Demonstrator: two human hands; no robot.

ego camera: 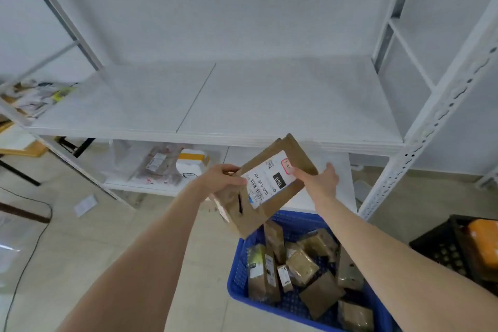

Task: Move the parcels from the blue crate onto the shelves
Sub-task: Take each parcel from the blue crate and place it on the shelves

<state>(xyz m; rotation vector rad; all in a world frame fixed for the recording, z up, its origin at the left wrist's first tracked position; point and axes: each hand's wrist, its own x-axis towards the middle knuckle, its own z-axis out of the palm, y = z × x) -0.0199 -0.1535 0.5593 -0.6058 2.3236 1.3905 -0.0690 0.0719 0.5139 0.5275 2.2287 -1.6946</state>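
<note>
Both bare arms reach forward, elbows bent, as a person holds a flat brown cardboard parcel with a white shipping label [269, 186] tilted in mid-air, above the far end of a blue plastic crate [234, 286] and just in front of a white metal shelving unit [269, 105]. The left hand [223, 178] grips the parcel's left edge, its fingers curled over the top and its thumb on the label. The right hand [318, 178] pinches the right edge, with its thumb pressed on the label's corner and its fingers behind. More small brown parcels [301, 267] lie jumbled in the crate. A black crate [444, 245] stands to the right.
</note>
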